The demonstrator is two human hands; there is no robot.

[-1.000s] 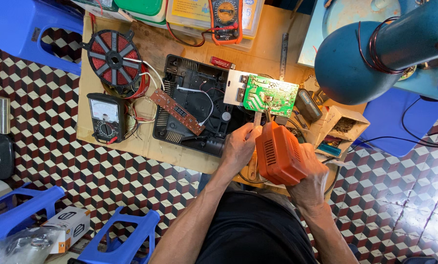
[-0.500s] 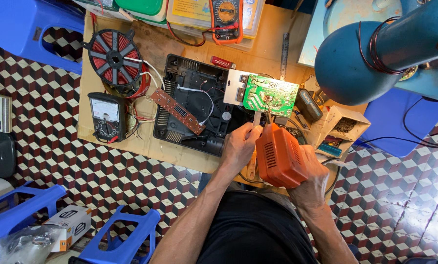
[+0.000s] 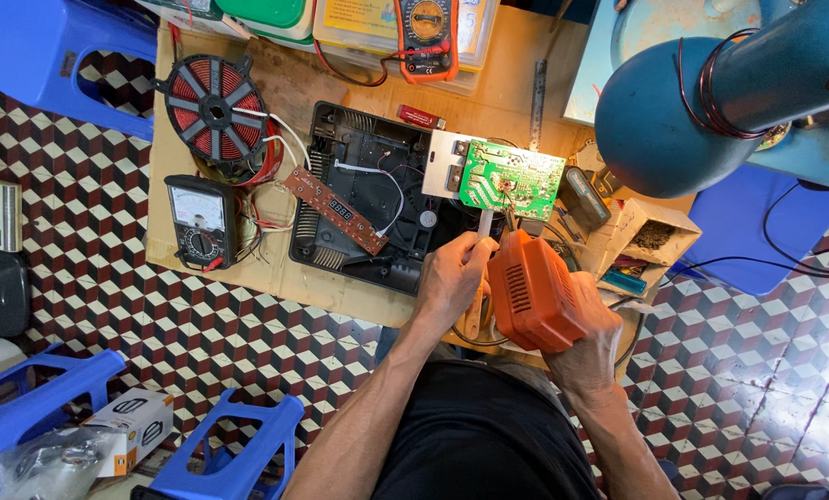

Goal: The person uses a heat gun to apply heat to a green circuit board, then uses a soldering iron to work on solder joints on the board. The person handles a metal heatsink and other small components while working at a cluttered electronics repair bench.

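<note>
A green circuit board (image 3: 511, 179) with a metal heat-sink plate lies at the right edge of an open black plastic case (image 3: 368, 199) on a low wooden table (image 3: 294, 88). My right hand (image 3: 595, 347) grips an orange soldering gun (image 3: 530, 292), its tip touching the green board. My left hand (image 3: 451, 273) is closed around a white, slim tool (image 3: 484, 222) that points at the same spot on the board. A narrow brown display board (image 3: 334, 209) lies across the case.
A red copper coil disc (image 3: 212, 109) and a black analog meter (image 3: 201, 220) sit at the table's left. An orange multimeter (image 3: 428, 32) rests at the back. A blue lamp (image 3: 673, 120) hangs over the right. Blue stools (image 3: 229, 444) stand on the patterned floor.
</note>
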